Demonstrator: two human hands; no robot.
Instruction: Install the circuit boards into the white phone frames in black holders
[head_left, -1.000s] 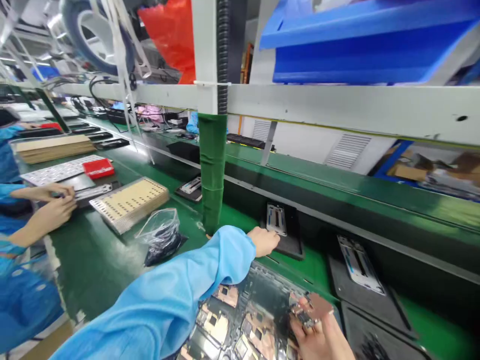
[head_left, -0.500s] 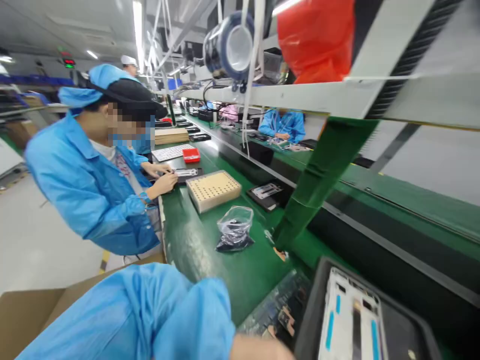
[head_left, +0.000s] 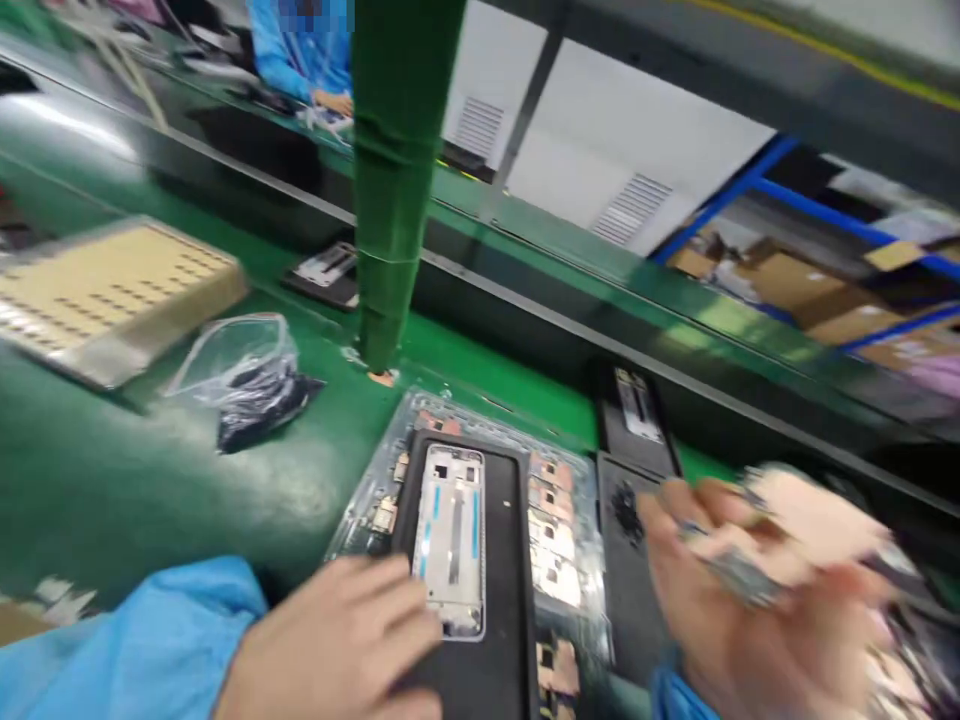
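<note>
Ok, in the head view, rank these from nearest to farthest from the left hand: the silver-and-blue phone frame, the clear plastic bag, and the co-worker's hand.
From the left hand:
1. Silver-and-blue phone frame: just ahead of the fingers, in its black tray.
2. Clear plastic bag with black contents: up-left, on the green bench.
3. Co-worker's hand: across the line, top of view.

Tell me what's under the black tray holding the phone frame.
The black tray rests on a clear plastic tray of copper-coloured parts, visible on both sides. What lies directly beneath it is covered and cannot be seen.
</note>
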